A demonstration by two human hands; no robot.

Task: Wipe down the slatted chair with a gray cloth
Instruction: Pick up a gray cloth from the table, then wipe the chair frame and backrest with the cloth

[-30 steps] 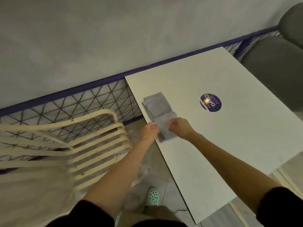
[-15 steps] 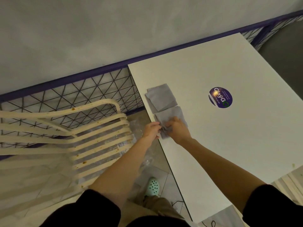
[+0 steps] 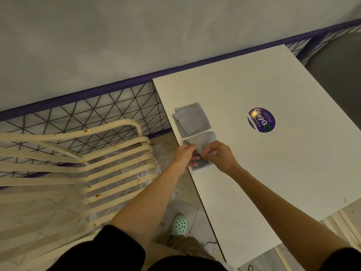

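1. both forearms stretched to the left edge of the table point(image 3: 273, 173), left hand point(image 3: 184, 154) and right hand point(image 3: 216, 155) close together there.
2. fingers of both curled and pinching the gray cloth point(image 3: 203, 142), partly lifted off that edge.
3. just beyond on the table: second folded cloth point(image 3: 192, 120), flat, untouched.
4. mid-table: round purple sticker point(image 3: 261, 119) reading "claygo"; smaller lines too small to read.
5. left of the table, apart from it: stained slatted chair point(image 3: 117, 169).
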